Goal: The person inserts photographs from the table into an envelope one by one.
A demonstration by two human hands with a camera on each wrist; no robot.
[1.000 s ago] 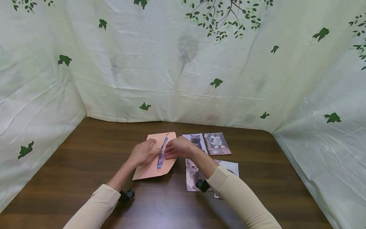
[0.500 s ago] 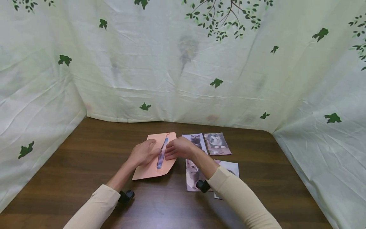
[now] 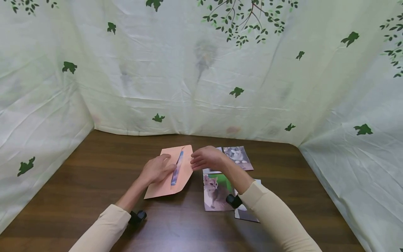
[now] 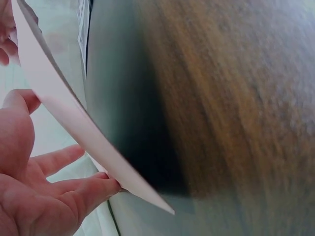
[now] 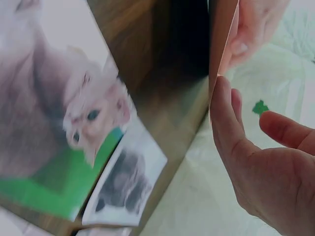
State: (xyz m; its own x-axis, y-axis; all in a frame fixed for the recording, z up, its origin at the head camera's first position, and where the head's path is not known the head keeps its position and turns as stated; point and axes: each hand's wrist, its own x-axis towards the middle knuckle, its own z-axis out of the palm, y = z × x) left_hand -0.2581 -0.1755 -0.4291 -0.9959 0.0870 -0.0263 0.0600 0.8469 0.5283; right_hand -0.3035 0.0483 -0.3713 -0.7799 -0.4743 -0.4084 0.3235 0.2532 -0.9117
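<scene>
The left arm (image 3: 105, 222) slants from near left towards the far right, the right arm (image 3: 277, 217) from near right towards the far left. Pale sleeves (image 3: 114, 213) end short of the hands. The left hand (image 3: 158, 169) lies back up, fingers (image 4: 59, 161) spread and lightly bent. The right hand (image 3: 209, 158) stays apart from it, fingers (image 5: 227, 105) nearly straight, thumb (image 5: 283, 129) held away.

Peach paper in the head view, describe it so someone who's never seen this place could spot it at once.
On the dark wooden table, find the cat pictures, then look left to the left hand. The peach paper is what it holds: unlike those pictures, it is plain peach with one narrow blue-purple strip.
</scene>
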